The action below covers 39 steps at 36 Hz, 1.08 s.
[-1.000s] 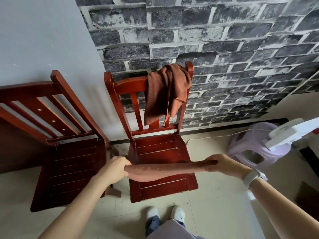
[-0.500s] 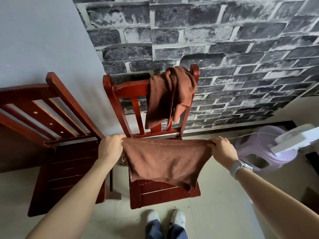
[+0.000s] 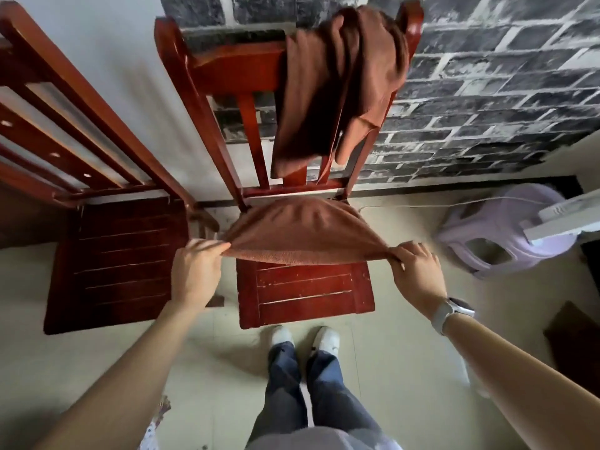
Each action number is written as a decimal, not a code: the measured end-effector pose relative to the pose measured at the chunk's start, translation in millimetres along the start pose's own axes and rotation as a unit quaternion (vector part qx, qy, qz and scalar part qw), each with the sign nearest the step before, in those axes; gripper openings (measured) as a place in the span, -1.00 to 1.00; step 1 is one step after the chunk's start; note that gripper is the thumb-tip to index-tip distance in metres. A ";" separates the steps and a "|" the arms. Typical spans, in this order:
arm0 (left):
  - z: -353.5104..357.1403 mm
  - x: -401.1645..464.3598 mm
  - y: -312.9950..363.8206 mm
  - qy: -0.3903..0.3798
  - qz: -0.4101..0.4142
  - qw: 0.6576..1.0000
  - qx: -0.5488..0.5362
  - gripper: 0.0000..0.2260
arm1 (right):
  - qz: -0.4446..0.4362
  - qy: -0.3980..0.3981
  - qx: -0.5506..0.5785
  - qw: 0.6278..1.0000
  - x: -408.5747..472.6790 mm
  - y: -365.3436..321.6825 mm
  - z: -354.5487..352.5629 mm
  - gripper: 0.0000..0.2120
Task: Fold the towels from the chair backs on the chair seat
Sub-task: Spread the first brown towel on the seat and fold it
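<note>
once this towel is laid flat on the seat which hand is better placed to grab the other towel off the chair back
Probably the right hand. The hanging towel drapes over the chair back's right side, above that hand. Both hands pinch corners of the seat towel, but the left hand would have to cross over.

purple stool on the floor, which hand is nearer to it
Right. The right hand pinches the towel corner just beside the purple stool; the left hand holds the far corner across the seat.

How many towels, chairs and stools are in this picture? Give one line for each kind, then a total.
Towels: 2, one held, one on the chair back
Chairs: 2
Stools: 1
Total: 5
</note>
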<state>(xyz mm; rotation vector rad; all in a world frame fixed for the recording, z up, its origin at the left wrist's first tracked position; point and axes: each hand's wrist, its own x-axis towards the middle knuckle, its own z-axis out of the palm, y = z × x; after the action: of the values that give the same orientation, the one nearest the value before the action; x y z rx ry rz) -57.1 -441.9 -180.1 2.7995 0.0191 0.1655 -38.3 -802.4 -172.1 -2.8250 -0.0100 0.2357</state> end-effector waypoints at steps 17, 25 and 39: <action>192.1 -111.4 -49.9 -0.371 -0.122 0.920 0.027 -0.65 | 0.088 -0.350 0.004 0.933 -48.6 59.6 201.3 -0.64; 242.7 -33.2 -59.7 -0.209 -0.071 0.975 0.010 -0.73 | 0.081 -0.225 0.042 0.970 38.4 53.6 230.2 -0.66; 302.9 96.9 -76.3 -0.217 -0.038 0.974 0.055 -0.56 | 0.051 -0.118 -0.020 0.991 171.7 44.3 258.5 -0.48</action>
<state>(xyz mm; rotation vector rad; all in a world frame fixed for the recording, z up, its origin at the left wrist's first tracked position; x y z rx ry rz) 75.0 -466.5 -478.3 2.8752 0.0325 -0.4807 88.2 -761.5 -456.0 -2.8229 0.0794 0.5982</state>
